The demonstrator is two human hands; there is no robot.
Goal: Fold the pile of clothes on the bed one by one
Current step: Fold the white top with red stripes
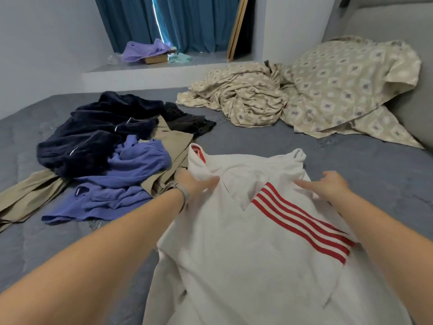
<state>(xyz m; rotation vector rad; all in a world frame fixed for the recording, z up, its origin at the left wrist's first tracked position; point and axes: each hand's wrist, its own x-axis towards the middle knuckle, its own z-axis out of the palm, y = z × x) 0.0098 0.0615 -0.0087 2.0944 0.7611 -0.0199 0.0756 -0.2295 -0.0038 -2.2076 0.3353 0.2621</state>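
A white shirt (pixel 246 242) with red stripes lies spread on the grey bed (pixel 269 141) in front of me. My left hand (pixel 196 184), blurred and wearing a wrist strap, lies on the shirt's upper left part with fingers stretched out. On the shirt's upper right part rests my right hand (pixel 328 186), fingers extended toward the left. To the left sits the pile of clothes: a dark navy fleece (pixel 93 137), a purple top (pixel 131 177), khaki trousers (pixel 174 146) and a black garment (pixel 187 120).
A crumpled beige patterned sheet (pixel 246 99) and a matching pillow (pixel 346 80) lie at the back right against a grey headboard (pixel 398 22). A white ledge (pixel 145 71) under blue curtains holds a purple cloth (pixel 143 51).
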